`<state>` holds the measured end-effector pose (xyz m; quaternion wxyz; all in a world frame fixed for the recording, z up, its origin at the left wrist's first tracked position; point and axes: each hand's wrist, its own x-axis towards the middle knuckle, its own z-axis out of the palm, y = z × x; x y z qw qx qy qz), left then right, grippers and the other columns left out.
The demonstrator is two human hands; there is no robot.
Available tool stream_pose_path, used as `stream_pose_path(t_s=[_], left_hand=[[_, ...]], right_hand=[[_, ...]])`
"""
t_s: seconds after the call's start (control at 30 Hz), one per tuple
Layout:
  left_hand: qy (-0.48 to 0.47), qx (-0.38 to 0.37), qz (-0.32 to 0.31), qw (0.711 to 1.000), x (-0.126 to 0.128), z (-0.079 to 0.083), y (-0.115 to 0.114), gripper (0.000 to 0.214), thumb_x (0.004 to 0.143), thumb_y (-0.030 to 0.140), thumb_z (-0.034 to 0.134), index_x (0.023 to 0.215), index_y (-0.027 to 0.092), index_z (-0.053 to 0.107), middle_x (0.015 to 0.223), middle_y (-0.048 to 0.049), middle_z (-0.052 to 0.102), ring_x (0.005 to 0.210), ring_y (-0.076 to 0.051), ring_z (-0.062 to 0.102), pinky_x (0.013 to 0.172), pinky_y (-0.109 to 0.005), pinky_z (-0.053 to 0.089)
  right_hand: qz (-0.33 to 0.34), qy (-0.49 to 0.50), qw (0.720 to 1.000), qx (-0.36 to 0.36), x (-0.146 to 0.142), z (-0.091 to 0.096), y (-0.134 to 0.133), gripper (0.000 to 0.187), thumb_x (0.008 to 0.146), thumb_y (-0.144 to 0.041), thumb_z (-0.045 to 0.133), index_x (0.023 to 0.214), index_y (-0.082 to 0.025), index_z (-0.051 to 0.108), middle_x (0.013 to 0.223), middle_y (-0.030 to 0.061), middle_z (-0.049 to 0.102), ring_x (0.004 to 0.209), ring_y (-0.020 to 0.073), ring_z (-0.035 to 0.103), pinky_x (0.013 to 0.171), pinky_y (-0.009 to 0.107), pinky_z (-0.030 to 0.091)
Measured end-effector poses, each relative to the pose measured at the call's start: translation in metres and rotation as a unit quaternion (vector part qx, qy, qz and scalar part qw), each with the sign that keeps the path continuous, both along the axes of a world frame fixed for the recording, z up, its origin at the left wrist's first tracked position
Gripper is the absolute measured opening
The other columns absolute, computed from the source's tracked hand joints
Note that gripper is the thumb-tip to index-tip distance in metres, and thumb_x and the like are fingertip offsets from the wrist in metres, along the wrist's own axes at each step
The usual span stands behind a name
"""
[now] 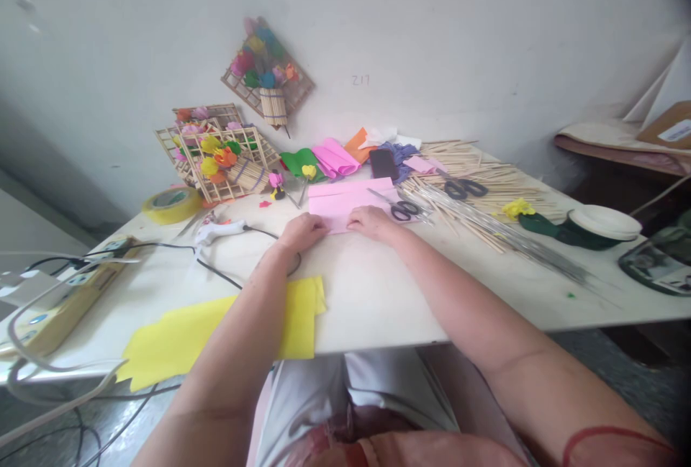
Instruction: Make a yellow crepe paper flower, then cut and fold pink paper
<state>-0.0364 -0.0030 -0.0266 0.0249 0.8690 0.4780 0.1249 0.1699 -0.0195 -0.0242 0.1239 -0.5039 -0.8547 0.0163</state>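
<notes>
A folded pink paper sheet (350, 201) lies on the white table (378, 294) in front of me. My left hand (303, 231) rests on the sheet's near left corner with the fingers curled down onto it. My right hand (371, 222) presses on the near edge a little to the right, fingers bent onto the paper. Black-handled scissors (402, 209) lie on the sheet's right end, just beyond my right hand. A yellow paper sheet (216, 334) hangs over the table's near edge under my left forearm.
A white glue gun (219, 231) with a black cord lies left of my hands, beside a power strip (65, 294) and a yellow tape roll (171, 204). Wooden sticks (475, 172), metal wires (502, 233), second scissors (465, 188), a phone (384, 162), coloured paper and stick-frame flower crafts (219, 154) fill the back.
</notes>
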Motion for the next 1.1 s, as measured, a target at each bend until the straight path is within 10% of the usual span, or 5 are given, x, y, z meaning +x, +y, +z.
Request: stream_pose_path(t_s=[1.1], left_hand=[[-0.178, -0.012, -0.059, 0.982, -0.0081, 0.0035, -0.001, 0.016, 0.073, 0.03, 0.048, 0.077, 0.017, 0.058, 0.091, -0.0029, 0.063, 0.086, -0.015, 0.054, 0.078, -0.026, 0.041]], right_hand=[[0.012, 0.005, 0.997, 0.076, 0.0056, 0.004, -0.005, 0.02, 0.083, -0.017, 0.044, 0.091, -0.015, 0.062, 0.093, 0.0067, 0.064, 0.088, 0.0158, 0.055, 0.074, 0.025, 0.037]])
